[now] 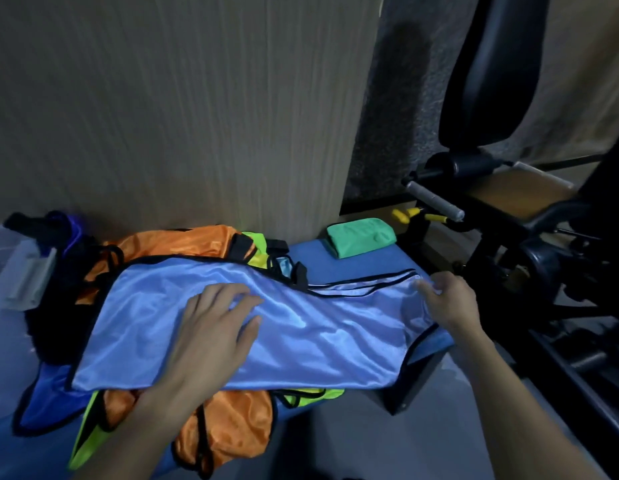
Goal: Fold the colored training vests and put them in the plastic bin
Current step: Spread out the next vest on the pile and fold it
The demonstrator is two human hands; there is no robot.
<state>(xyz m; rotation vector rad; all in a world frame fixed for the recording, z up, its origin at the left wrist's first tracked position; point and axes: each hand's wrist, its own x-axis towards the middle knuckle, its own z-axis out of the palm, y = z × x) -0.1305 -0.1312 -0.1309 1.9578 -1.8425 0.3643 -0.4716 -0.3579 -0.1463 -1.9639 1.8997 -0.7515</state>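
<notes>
Light blue vest [252, 327] lies mid-frame; my left hand [214, 327] presses it flat, fingers straight, right hand [446, 303] pinches its right edge.

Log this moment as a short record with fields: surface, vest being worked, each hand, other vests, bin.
surface: blue bench pad
vest in work: light blue vest, spread flat over the pile
left hand: flat on the vest's middle
right hand: pinches the vest's right end
folded: green vest, far right of pad
unfolded: orange vest, yellow vest, underneath
bin: clear plastic bin, far left
</notes>
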